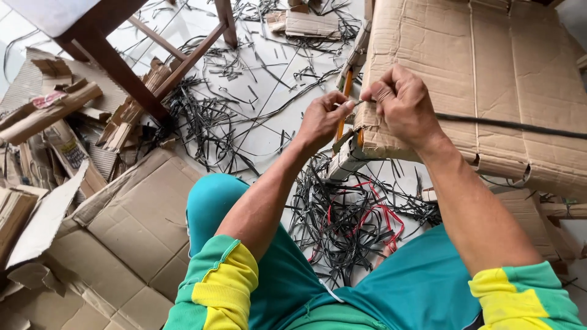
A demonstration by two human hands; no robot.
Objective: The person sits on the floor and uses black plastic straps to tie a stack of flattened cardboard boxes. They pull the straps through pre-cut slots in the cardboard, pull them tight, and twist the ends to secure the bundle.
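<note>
A large bundle of folded brown cardboard (483,73) lies in front of me at the upper right. My left hand (323,119) and my right hand (400,104) meet at its near left corner. Both pinch a thin dark strap (356,102) there, fingers closed on it. An orange-handled tool (343,104) stands upright between the hands against the bundle's edge. A black strap (513,125) runs across the cardboard to the right from my right wrist.
Cut black and red strap pieces (348,220) litter the white floor. Flattened cardboard sheets (122,232) and rolled scraps (49,110) lie at the left. A dark wooden stool frame (116,67) stands at the upper left. My knees in teal shorts (214,201) are below.
</note>
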